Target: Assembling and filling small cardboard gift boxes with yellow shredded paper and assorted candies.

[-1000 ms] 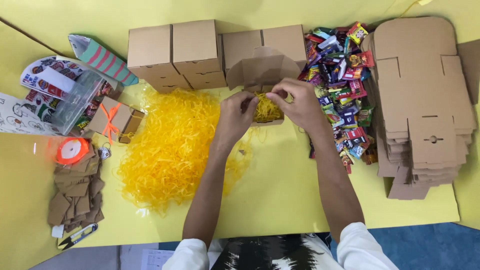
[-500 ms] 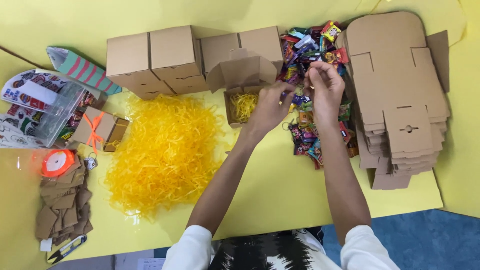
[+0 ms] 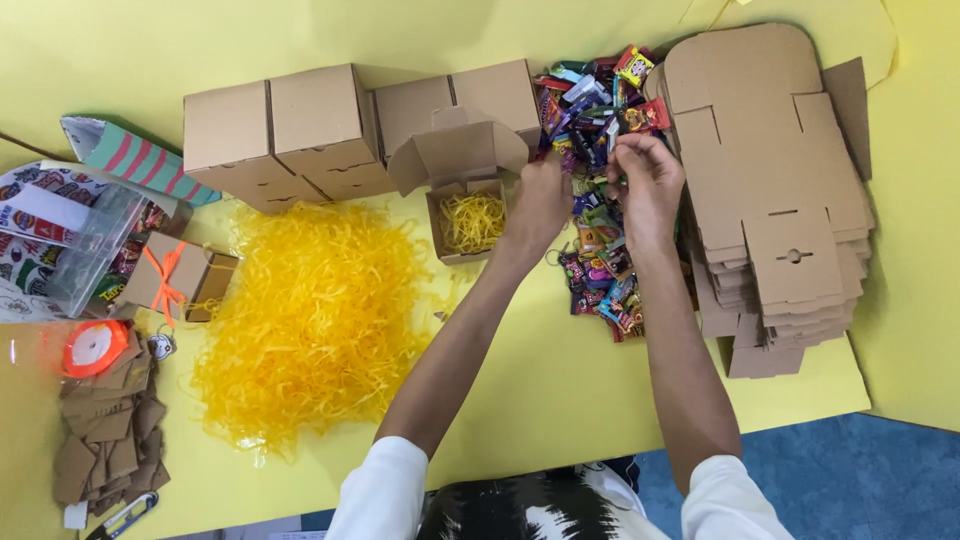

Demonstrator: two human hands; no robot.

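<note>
the left hand point(image 3: 537, 205) rests curled beside the open small box point(image 3: 467, 222) of yellow shred — grip contents unclear. the right hand point(image 3: 648, 180) pinches a wrapped candy point(image 3: 612, 138) over the candy pile point(image 3: 600, 170) — flat box stack point(image 3: 780, 170) beyond.

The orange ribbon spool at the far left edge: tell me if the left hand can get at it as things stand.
Probably not without shifting. The left hand is by the open box, while the ribbon spool lies across the yellow shred pile. Nothing covers the spool; only the stretch looks long.
</note>
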